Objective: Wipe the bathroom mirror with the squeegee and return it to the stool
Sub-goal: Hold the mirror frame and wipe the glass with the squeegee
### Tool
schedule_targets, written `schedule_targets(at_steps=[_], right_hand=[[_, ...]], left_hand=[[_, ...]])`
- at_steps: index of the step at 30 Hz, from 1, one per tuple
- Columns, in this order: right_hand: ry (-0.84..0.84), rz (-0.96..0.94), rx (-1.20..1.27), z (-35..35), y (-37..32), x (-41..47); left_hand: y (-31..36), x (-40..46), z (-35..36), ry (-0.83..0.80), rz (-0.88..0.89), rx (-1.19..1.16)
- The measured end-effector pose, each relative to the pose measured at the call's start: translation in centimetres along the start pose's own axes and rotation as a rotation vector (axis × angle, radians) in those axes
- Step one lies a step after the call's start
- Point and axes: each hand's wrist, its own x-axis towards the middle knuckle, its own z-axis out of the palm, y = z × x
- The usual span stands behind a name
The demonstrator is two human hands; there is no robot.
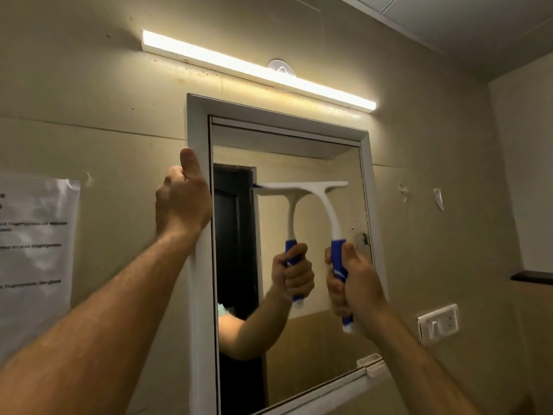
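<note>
Head view: at nine o'clock a paper sheet (36, 253) hangs on the wall. The left hand (182, 199) grips the mirror (311, 330) frame's left edge, thumb up. At three o'clock the right hand (353, 283) clenches the squeegee (323, 202) handle, blade against the glass.

Squeegee (321, 202): white T-shaped head, blue-and-white handle. Blade horizontal, pressed against glass in upper half of mirror; handle angled down to right.
Mirror (323, 339): tall, white-framed, wall-mounted; dark spots near right edge.
</note>
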Motion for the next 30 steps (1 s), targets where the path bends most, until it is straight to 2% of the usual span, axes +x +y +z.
schedule_targets(at_steps=[5, 14, 23, 27, 30], right_hand=[[0.022, 0.023, 0.012, -1.0, 2.7, -1.7], [0.074, -0.051, 0.016, 0.7, -4.0, 4.3], [0.075, -0.014, 0.020, -1.3, 1.8, 0.7], [0.073, -0.041, -0.014, -1.2, -1.5, 2.3], [0.090, -0.039, 0.011, -0.8, -4.7, 4.6]], left_hand=[[-0.1, 0.0, 0.1, 0.016, -0.013, -0.008], [-0.2, -0.1, 0.2, 0.029, 0.021, -0.023], [-0.2, -0.1, 0.1, 0.043, 0.080, 0.046], [-0.1, -0.1, 0.0, 0.058, 0.117, 0.087], [-0.2, -0.2, 0.2, 0.021, 0.054, 0.010]])
